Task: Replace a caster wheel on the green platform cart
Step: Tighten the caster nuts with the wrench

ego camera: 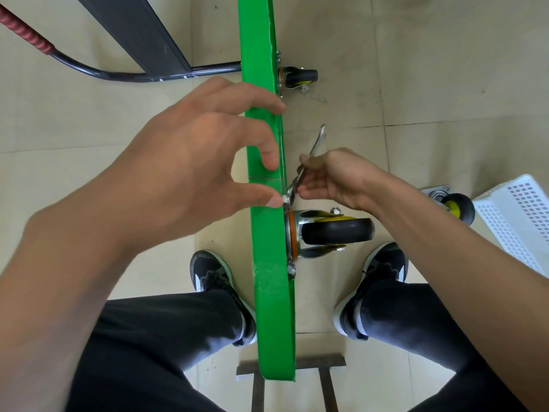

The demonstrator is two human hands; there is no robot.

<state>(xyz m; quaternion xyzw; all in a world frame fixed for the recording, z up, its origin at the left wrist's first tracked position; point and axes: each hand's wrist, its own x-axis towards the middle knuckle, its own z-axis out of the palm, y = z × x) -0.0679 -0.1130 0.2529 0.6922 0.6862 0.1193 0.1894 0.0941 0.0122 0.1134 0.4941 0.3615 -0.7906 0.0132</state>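
**Wrench on caster bolt**

Green platform cart (269,233) standing on edge at frame centre. Right hand (335,179) gripping a wrench (309,162) at the mounted caster wheel (335,231). Left hand (190,171) loosely spread, fingertips touching the cart's edge. Spare caster (454,205) on floor, right.

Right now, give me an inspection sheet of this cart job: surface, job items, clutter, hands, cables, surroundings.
Surface: beige tiled floor.
Job's things: green cart deck stands on edge; near caster mounted; far caster mounted; loose caster on the floor.
Clutter: white perforated basket.
Grippers: right hand grips a wrench at the caster plate; left hand touches the deck edge, thumb at the bolt.
Cables: nothing seen.
Surroundings: cart handle; dark panel; metal frame.
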